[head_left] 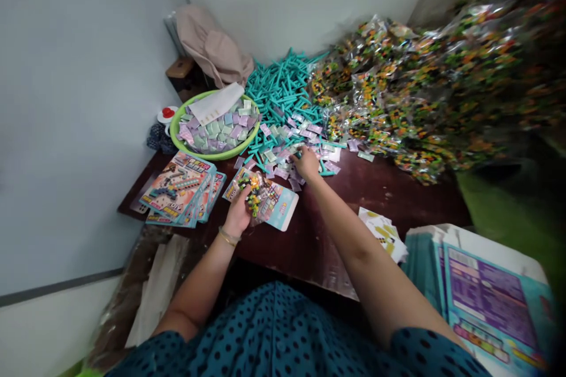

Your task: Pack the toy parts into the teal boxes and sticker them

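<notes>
My left hand [239, 212] is closed around a clear plastic bag of small coloured pieces [254, 195], green, yellow, black and orange. Under that bag lies a flat printed box [285, 210], light blue at its right end. Farther right, my right hand [306, 164] reaches into a spread of small pale purple and green packets [283, 156] at the front of the teal stick pile [283, 85]. Its fingers are pinched together at a teal stick; whether a packet is in them too, I cannot make out.
A green basin [215, 156] holds many small packets and a white sheet. Left are stacked printed boxes [179, 185]. Bagged coloured pieces [389, 94] heap up at the back right. White cards [382, 232] and flat teal boxes [490, 294] lie at the right.
</notes>
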`<action>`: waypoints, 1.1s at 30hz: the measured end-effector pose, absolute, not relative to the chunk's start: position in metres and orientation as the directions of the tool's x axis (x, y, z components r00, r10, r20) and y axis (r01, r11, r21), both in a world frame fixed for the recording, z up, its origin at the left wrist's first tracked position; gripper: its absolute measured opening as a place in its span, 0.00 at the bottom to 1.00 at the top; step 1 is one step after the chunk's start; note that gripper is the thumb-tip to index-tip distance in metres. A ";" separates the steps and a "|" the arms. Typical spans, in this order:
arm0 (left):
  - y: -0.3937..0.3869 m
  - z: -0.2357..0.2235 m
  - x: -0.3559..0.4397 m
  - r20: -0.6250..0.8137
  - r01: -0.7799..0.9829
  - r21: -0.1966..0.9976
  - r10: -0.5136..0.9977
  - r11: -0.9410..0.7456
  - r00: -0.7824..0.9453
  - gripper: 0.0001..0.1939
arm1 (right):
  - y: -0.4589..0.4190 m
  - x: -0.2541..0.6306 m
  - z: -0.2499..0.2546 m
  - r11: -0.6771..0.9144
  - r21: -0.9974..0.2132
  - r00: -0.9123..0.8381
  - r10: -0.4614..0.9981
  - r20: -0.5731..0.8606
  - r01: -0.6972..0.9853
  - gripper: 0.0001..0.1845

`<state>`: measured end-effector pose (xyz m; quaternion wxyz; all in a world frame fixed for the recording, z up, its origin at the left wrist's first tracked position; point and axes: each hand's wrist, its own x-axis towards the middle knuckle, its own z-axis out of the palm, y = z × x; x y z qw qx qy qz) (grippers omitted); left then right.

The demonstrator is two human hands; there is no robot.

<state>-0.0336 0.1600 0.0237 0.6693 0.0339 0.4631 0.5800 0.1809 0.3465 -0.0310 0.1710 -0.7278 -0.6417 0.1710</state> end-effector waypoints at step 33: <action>0.147 0.019 -0.013 -0.378 -0.672 0.730 0.892 0.123 -0.247 0.26 | 0.183 0.124 0.039 0.216 -0.558 -0.141 0.975 0.174 0.801 0.14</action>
